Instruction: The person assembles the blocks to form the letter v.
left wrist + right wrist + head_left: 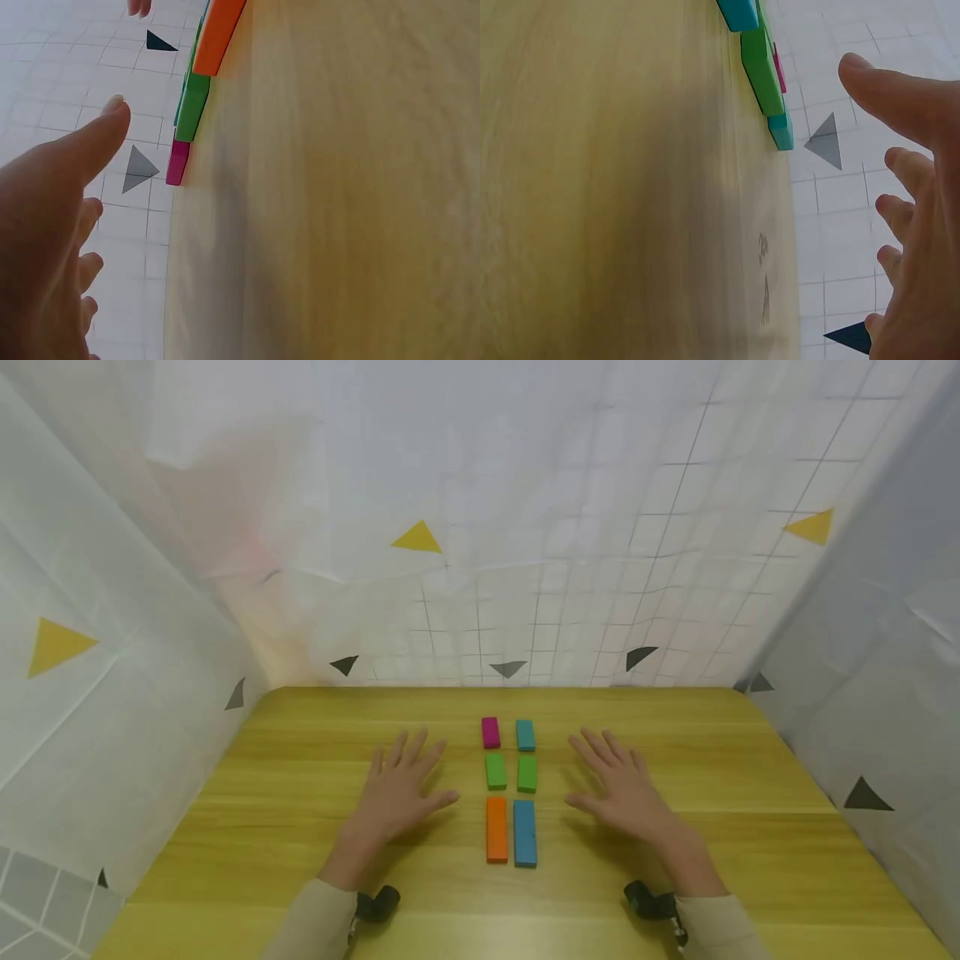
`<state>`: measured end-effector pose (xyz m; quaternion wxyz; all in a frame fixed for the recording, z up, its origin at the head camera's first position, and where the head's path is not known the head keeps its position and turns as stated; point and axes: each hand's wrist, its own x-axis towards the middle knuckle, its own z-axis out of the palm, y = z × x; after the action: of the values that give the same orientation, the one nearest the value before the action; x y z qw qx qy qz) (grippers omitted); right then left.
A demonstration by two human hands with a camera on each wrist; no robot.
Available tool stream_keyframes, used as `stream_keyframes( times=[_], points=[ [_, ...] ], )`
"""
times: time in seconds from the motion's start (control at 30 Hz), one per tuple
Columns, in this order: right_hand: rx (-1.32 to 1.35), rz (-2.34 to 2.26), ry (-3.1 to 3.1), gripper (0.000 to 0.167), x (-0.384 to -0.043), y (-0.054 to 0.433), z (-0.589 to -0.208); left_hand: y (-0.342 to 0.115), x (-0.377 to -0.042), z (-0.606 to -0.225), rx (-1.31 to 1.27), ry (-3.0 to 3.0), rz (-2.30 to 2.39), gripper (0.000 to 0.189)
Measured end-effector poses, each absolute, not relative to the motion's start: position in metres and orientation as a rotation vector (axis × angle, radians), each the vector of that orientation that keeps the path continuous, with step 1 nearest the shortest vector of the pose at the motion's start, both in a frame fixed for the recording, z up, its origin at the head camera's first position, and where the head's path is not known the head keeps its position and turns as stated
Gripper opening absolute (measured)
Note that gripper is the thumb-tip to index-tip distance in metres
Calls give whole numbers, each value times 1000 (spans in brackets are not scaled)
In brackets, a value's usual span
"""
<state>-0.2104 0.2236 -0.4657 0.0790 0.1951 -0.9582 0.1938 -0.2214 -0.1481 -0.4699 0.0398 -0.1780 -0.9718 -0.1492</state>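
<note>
Left hand (395, 793) and right hand (621, 795) held apart, fingers fanned, nothing gripped. Between them, two columns laid: magenta block (491, 732), left green block (496, 771), orange block (497, 829) nearer the left; teal block (526, 735), right green block (527, 773), blue block (525, 832) nearer the right. Sizes paired across, each column perhaps set for easy reach

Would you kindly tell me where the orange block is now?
In the head view, the orange block lies on the table, just left of the long blue block.
</note>
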Motion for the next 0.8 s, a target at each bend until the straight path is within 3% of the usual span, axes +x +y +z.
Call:
stream_keyframes(
  times=[0.8],
  points=[
    [732,584,-2891,91,-196,199,-466,-126,-208,-473,-792,-2961,-425,87]
  ],
)
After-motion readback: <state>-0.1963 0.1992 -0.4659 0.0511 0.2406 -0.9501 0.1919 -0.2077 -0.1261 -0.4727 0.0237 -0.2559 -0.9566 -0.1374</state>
